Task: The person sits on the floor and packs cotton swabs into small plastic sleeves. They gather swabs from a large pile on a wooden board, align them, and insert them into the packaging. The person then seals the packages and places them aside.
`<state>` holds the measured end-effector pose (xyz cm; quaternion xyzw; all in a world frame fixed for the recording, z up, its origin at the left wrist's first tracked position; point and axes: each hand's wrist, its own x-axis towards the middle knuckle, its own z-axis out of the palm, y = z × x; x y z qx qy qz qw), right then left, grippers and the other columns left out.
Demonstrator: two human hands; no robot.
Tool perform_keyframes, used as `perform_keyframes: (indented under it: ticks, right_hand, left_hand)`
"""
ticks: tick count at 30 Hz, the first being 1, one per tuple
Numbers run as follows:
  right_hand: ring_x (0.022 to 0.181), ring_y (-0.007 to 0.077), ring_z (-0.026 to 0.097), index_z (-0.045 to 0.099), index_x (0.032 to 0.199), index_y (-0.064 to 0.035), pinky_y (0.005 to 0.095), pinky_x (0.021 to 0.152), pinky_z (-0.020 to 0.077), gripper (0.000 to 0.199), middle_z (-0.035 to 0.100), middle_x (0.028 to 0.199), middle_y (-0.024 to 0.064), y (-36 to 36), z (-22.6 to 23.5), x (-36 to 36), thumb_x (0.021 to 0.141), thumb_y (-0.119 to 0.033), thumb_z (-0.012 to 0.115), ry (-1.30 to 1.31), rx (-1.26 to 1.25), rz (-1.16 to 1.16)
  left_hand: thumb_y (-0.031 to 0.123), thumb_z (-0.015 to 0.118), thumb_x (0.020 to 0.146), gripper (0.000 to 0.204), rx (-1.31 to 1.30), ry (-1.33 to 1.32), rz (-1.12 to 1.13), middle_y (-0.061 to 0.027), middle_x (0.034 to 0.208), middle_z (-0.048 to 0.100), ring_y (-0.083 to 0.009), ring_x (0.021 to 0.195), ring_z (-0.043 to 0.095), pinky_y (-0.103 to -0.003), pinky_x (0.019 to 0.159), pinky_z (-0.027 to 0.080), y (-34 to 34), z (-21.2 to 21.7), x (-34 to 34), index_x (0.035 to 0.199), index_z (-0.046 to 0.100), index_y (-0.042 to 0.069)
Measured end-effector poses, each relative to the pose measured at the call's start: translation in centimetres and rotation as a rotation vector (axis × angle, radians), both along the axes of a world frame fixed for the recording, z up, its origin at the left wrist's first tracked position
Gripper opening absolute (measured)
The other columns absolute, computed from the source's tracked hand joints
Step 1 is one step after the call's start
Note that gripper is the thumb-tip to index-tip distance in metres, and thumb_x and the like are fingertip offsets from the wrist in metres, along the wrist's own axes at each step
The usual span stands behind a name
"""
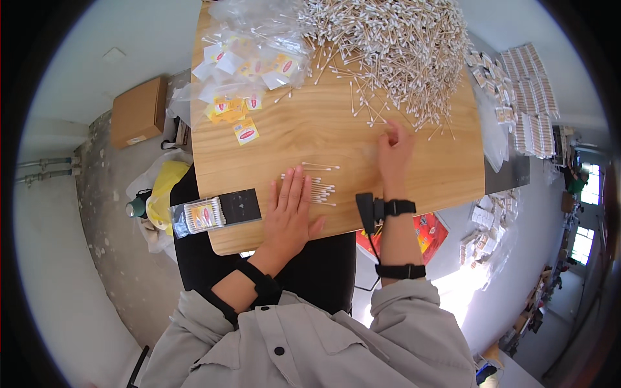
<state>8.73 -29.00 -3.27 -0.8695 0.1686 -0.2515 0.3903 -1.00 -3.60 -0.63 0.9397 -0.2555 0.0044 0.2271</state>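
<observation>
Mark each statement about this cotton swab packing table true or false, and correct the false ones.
1. The left hand lies flat beside a small row of cotton swabs. True.
2. The right hand holds a pair of scissors. False: it reaches toward the big heap of loose cotton swabs, holding no tool.
3. The table is wooden. True.
4. The yellow and red labels lie at the table's right edge. False: they lie toward its left.
5. A cardboard box sits on the floor. True.
</observation>
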Motion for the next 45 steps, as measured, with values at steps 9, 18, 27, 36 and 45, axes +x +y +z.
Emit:
perform_keyframes:
  ticks: [9,18,27,36,45]
  right_hand:
    - [0.079,0.0197,0.062,0.071,0.094,-0.0097,0.0322,0.073,0.0514,0.013,0.056,0.088,0.0072,-2.9,1.5,-0.8,0.082,-0.013,0.073,0.285,-0.072,0.150]
    - [0.103,0.0165,0.057,0.068,0.102,-0.0049,0.0303,0.087,0.0474,0.020,0.058,0.109,0.0079,4.7,2.5,-3.7,0.090,-0.021,0.067,0.222,0.301,0.426]
    - [0.128,0.0267,0.046,0.045,0.132,0.0056,0.0380,0.113,0.0349,0.047,0.047,0.133,0.0163,8.5,0.7,-8.3,0.107,-0.033,0.033,-0.111,0.904,0.077]
    - [0.135,0.0296,0.038,0.038,0.138,0.0044,0.0410,0.117,0.0264,0.057,0.042,0.139,0.0187,10.2,-0.2,-8.1,0.106,-0.041,0.026,-0.131,0.744,0.344]
    - [0.141,0.0290,0.031,0.030,0.144,0.0036,0.0409,0.120,0.0190,0.065,0.036,0.146,0.0194,13.5,-1.2,-7.5,0.105,-0.048,0.025,-0.180,0.874,0.245]
  left_hand:
    - [0.040,0.067,0.083,0.088,-0.015,0.042,0.009,-0.0217,0.158,0.021,-0.0349,0.148,0.019,-0.052,0.119,0.014,0.1,0.4,0.0,0.148,0.028,-0.005]
    - [0.034,0.077,0.074,0.097,-0.197,0.091,-0.010,-0.0222,0.156,0.024,-0.0385,0.146,0.020,-0.052,0.118,0.018,1.0,0.8,0.3,0.148,0.027,-0.005]
    - [0.039,0.085,0.064,0.113,-0.172,0.088,-0.157,-0.0193,0.153,0.031,-0.0362,0.145,0.024,-0.053,0.118,0.018,0.4,1.9,5.6,0.149,0.024,-0.002]
    - [0.042,0.086,0.062,0.117,-0.130,0.148,-0.128,-0.0202,0.155,0.026,-0.0342,0.145,0.027,-0.051,0.118,0.018,3.0,2.6,1.6,0.149,0.023,-0.004]
    - [0.034,0.080,0.072,0.109,-0.097,0.121,0.097,-0.0258,0.157,0.018,-0.0368,0.148,0.019,-0.049,0.119,0.019,1.6,0.4,0.9,0.150,0.016,-0.006]
